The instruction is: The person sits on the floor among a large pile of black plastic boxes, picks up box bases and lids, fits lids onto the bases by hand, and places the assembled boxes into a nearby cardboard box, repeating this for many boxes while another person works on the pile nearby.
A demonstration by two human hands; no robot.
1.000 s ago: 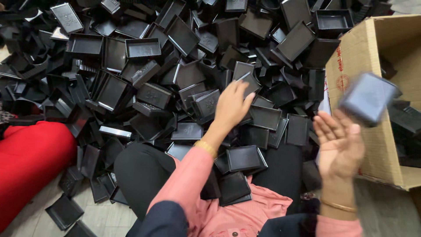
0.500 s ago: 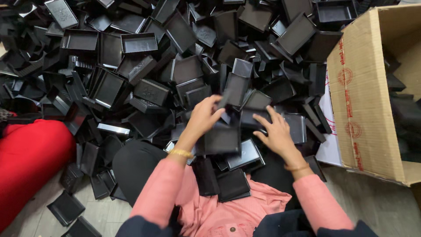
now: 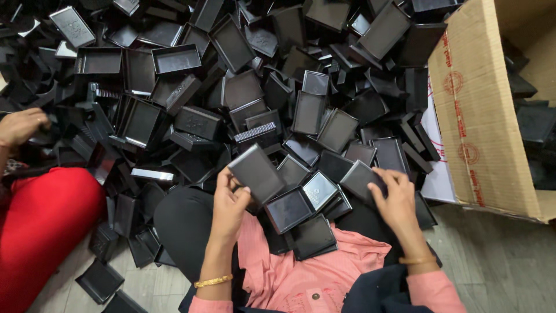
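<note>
A brown cardboard box (image 3: 483, 110) stands open at the right edge, beside the heap of black plastic trays (image 3: 243, 93), with red round stamps and red lettering printed on its near flap, a white sheet (image 3: 435, 156) tucked against it, and dark trays inside it.

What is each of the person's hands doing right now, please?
Left hand: closed on a flat black plastic tray, lifted off the pile.
Right hand: fingers resting on another black tray; grip cannot be told.

Cardboard box (image 3: 486, 116) at right, red garment (image 3: 40, 232), grey floor (image 3: 498, 261)
</note>
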